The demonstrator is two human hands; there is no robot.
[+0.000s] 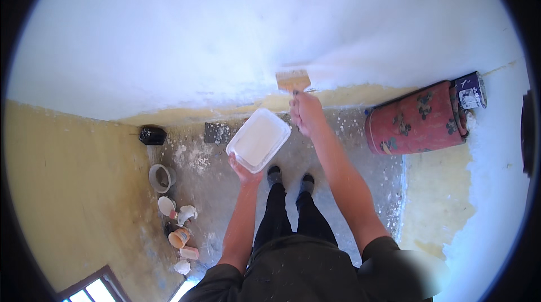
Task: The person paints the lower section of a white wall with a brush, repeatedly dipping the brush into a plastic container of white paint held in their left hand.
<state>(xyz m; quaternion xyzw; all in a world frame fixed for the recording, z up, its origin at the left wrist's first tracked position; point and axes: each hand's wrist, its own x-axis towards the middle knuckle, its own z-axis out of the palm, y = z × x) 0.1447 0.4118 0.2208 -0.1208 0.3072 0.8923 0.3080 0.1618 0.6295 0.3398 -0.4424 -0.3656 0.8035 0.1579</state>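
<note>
A wide flat paintbrush [293, 80] is in my right hand [307, 112], its handle gripped in closed fingers. The bristles point up at the wall [214, 48], which is white above with a yellowish strip left bare along its foot; whether they touch it I cannot tell. Lower and to the left, my left hand [245, 171] holds a white rectangular plastic tub [259, 139] by its near end. White paint or a similar pale liquid seems to fill the tub. My two hands are apart, the tub just left of the brush hand.
A rolled red patterned mat [414, 120] leans at the right, a dark paint can [470, 90] beside it. Along the yellow left wall [79, 189] stand a black container [152, 135], a grey bucket [162, 178] and an orange-and-white cup [178, 237]. White splatters mark the concrete floor [355, 138].
</note>
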